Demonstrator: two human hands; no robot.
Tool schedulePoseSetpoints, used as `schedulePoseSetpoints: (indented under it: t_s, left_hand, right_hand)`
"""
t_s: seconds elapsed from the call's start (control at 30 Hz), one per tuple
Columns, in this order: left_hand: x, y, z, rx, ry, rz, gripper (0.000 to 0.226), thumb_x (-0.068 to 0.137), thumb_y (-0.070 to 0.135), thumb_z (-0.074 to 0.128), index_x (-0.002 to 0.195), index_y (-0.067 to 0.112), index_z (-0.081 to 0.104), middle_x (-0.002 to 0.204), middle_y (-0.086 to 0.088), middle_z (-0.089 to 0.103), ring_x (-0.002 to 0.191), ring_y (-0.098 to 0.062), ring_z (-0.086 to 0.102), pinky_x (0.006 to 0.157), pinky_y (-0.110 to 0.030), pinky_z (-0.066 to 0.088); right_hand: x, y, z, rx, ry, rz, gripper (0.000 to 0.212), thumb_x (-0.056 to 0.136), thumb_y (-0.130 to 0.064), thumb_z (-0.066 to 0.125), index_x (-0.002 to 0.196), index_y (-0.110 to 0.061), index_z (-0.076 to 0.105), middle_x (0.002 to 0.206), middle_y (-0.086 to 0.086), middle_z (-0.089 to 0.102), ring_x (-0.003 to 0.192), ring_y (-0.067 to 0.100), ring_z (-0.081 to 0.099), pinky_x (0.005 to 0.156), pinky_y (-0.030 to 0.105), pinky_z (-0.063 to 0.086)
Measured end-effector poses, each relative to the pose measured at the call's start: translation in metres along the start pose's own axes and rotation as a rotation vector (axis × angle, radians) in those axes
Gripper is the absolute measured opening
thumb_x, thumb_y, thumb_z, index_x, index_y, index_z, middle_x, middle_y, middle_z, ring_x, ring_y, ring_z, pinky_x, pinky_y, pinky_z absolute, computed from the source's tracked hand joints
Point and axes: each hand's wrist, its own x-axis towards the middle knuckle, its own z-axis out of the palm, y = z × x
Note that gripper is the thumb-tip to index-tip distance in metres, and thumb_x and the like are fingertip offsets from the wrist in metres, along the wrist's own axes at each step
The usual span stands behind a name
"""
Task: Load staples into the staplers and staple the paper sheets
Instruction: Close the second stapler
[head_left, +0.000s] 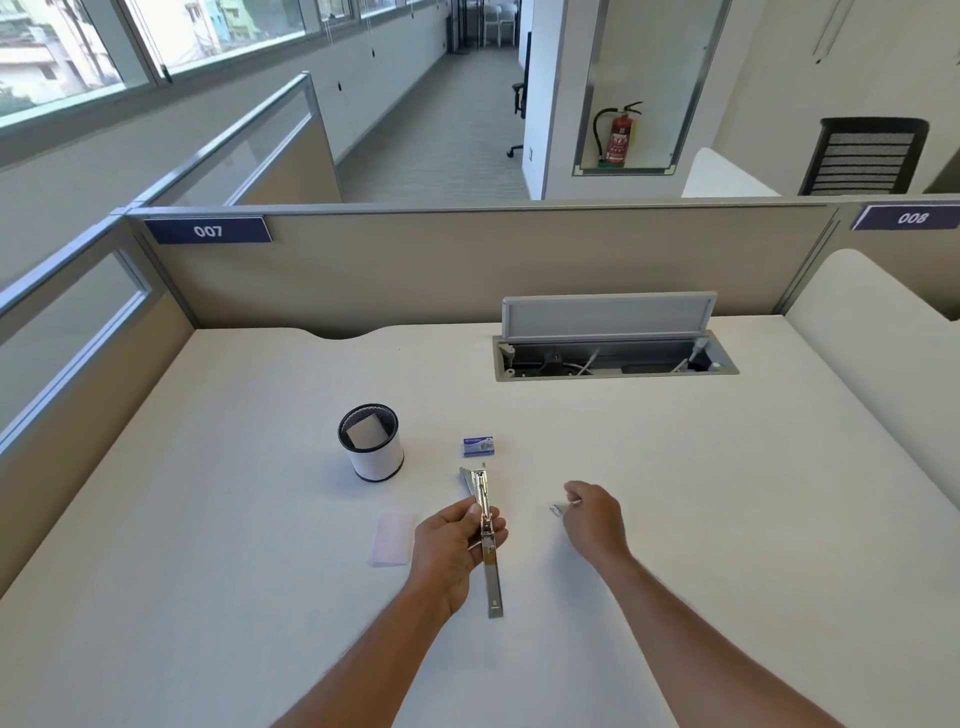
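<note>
A metal stapler (488, 540) is swung fully open, its long arm pointing toward me. My left hand (452, 545) grips it around the hinge, just above the white desk (727, 519). My right hand (592, 514) hovers to the right with its fingertips pinched on a small strip of staples (557, 509). A small blue staple box (478, 446) lies beyond the stapler. A small stack of white paper sheets (390, 538) rests left of my left hand.
A black mesh cup (371, 441) with white paper inside stands at the left of the staple box. An open cable tray (613, 358) with raised lid sits at the desk's back. Beige partitions (467, 270) bound the desk at the back and left.
</note>
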Motion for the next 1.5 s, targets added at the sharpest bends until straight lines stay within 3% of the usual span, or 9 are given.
schedulePoseSetpoints:
  t_s: [0.07,0.13,0.33,0.57,0.73,0.9,1.03,1.27,1.5]
  left_hand:
    - [0.0,0.0,-0.002,0.001,0.005,-0.001,0.019,0.101,0.0,0.054,0.108,-0.01,0.068,0.091,-0.025,0.072,0.08,-0.032,0.071,0.078,-0.044,0.062]
    - [0.0,0.0,-0.003,0.0,0.004,0.002,0.019,0.101,-0.001,0.054,0.107,-0.01,0.068,0.091,-0.025,0.071,0.081,-0.033,0.071,0.078,-0.044,0.062]
    - [-0.002,0.0,-0.001,0.01,-0.004,-0.001,0.018,0.101,-0.001,0.054,0.106,-0.01,0.069,0.092,-0.024,0.071,0.08,-0.032,0.071,0.077,-0.042,0.062]
    - [-0.002,0.0,-0.001,0.008,-0.012,-0.005,0.019,0.101,-0.001,0.053,0.107,-0.011,0.068,0.092,-0.024,0.071,0.082,-0.032,0.071,0.08,-0.044,0.062]
    - [-0.001,-0.002,0.001,0.002,-0.02,-0.008,0.019,0.101,-0.001,0.053,0.109,-0.011,0.067,0.093,-0.026,0.071,0.083,-0.034,0.071,0.08,-0.045,0.061]
    - [-0.003,-0.002,0.005,0.009,-0.043,-0.013,0.02,0.101,0.0,0.053,0.112,-0.009,0.067,0.091,-0.027,0.069,0.082,-0.034,0.069,0.075,-0.041,0.061]
    - [-0.004,-0.001,0.006,0.028,-0.069,-0.006,0.022,0.101,0.001,0.053,0.111,-0.008,0.07,0.091,-0.026,0.07,0.082,-0.034,0.067,0.076,-0.04,0.061]
    - [-0.002,-0.003,0.006,0.024,-0.078,0.004,0.022,0.101,0.0,0.053,0.108,-0.009,0.072,0.098,-0.03,0.069,0.089,-0.039,0.066,0.09,-0.05,0.059]
    - [-0.003,-0.002,0.006,0.03,-0.086,0.012,0.023,0.102,0.001,0.051,0.111,-0.007,0.071,0.105,-0.032,0.071,0.088,-0.036,0.069,0.079,-0.042,0.061]
  right_hand:
    - [0.002,0.006,0.003,-0.107,-0.041,-0.045,0.033,0.085,-0.003,0.055,0.061,-0.018,0.037,0.066,-0.001,0.041,0.071,0.024,0.04,0.055,0.028,0.03]
    - [0.004,0.008,0.008,-0.147,-0.031,-0.113,0.047,0.086,-0.009,0.058,0.055,-0.023,0.026,0.061,-0.002,0.031,0.066,0.025,0.034,0.049,0.026,0.021]
    - [-0.002,0.009,0.02,-0.341,-0.033,-0.176,0.016,0.092,-0.007,0.051,0.085,-0.008,0.066,0.092,0.011,0.058,0.085,0.029,0.059,0.068,0.033,0.043]
    - [-0.018,-0.009,0.012,0.034,-0.06,-0.102,0.012,0.092,-0.009,0.058,0.086,-0.012,0.068,0.086,-0.002,0.071,0.082,0.017,0.064,0.07,0.024,0.048]
    - [-0.035,-0.046,-0.006,0.278,-0.056,-0.238,0.015,0.088,-0.008,0.067,0.083,-0.019,0.076,0.079,-0.005,0.072,0.073,0.011,0.067,0.071,0.02,0.053]
    - [-0.04,-0.066,-0.008,0.133,-0.081,-0.52,0.016,0.091,-0.009,0.069,0.102,-0.016,0.078,0.092,-0.006,0.071,0.085,0.004,0.066,0.077,0.011,0.049]
    - [-0.04,-0.069,-0.007,0.001,-0.052,-0.688,0.007,0.089,-0.008,0.067,0.091,-0.014,0.07,0.082,-0.006,0.065,0.073,0.002,0.054,0.067,0.017,0.044]
    - [-0.037,-0.069,-0.005,-0.06,-0.09,-0.774,0.009,0.09,-0.01,0.063,0.085,-0.016,0.067,0.084,-0.004,0.064,0.075,0.009,0.057,0.07,0.024,0.049]
    - [-0.039,-0.069,-0.007,-0.093,-0.085,-0.839,0.01,0.091,-0.009,0.06,0.088,-0.015,0.067,0.09,-0.005,0.063,0.079,0.008,0.059,0.071,0.023,0.05]
